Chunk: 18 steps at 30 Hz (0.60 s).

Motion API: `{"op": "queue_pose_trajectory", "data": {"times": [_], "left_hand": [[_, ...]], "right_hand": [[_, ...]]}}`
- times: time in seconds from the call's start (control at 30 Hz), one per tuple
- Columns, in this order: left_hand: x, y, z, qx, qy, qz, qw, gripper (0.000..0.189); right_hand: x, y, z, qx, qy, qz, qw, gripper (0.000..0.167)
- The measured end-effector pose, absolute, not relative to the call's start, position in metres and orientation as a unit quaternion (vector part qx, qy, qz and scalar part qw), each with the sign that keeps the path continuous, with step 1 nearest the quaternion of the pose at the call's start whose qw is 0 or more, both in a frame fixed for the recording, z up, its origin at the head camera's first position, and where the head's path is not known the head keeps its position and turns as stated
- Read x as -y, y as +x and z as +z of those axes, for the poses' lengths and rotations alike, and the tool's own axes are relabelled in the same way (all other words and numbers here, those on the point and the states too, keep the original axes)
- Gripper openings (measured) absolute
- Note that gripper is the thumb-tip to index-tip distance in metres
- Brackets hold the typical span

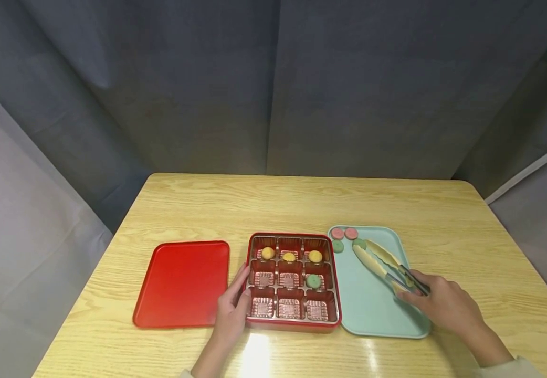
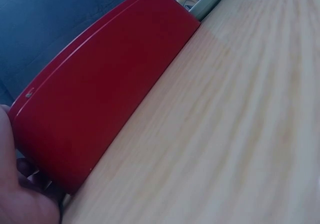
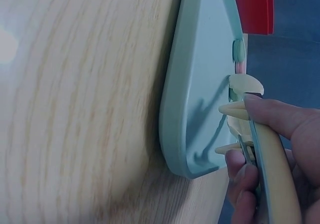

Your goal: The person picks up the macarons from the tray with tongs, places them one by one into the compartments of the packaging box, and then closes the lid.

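A red box (image 1: 292,326) with a divided insert stands mid-table. Three yellow macarons (image 1: 315,256) sit in its back row, and a green macaron (image 1: 313,281) lies in the middle row's right compartment. My left hand (image 1: 231,312) rests along the box's left side, fingers fairly straight, thumb by the rim. My right hand (image 1: 445,304) grips tongs (image 3: 272,169) with cream tips over the mint-green tray (image 1: 372,315). The tong tips are spread about another green macaron (image 1: 359,243); whether they touch it, I cannot tell. Beside it lie a green macaron (image 1: 337,246) and two pink macarons (image 1: 351,233).
A flat red tray (image 1: 183,283) lies left of the box. The mint-green tray stands close against the box's right side. All of it is on a wooden table (image 1: 235,205), with dark curtains (image 1: 198,94) behind the far edge.
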<state>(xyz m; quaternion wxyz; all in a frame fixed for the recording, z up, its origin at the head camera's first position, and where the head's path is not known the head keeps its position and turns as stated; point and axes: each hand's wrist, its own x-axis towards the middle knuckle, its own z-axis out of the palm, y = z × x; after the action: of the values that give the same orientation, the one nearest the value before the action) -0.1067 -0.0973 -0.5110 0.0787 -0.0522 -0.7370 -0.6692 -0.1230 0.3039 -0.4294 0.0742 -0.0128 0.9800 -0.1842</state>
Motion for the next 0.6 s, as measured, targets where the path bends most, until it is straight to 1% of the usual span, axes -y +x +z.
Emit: {"op": "queue_pose_trajectory", "data": {"times": [0.33, 0.43, 0.6], "left_hand": [[0.097, -0.107, -0.511, 0.733, -0.054, -0.673, 0.076, 0.049], [0.098, -0.107, -0.511, 0.734, -0.055, -0.672, 0.078, 0.049], [0.098, -0.107, -0.510, 0.736, -0.054, -0.670, 0.076, 0.049]], "right_hand": [[-0.297, -0.117, -0.419, -0.979, -0.016, -0.192, 0.074, 0.082], [-0.291, -0.113, -0.412, -0.979, -0.019, -0.191, 0.065, 0.081], [-0.275, -0.107, -0.399, -0.981, -0.032, -0.186, 0.035, 0.075]]}}
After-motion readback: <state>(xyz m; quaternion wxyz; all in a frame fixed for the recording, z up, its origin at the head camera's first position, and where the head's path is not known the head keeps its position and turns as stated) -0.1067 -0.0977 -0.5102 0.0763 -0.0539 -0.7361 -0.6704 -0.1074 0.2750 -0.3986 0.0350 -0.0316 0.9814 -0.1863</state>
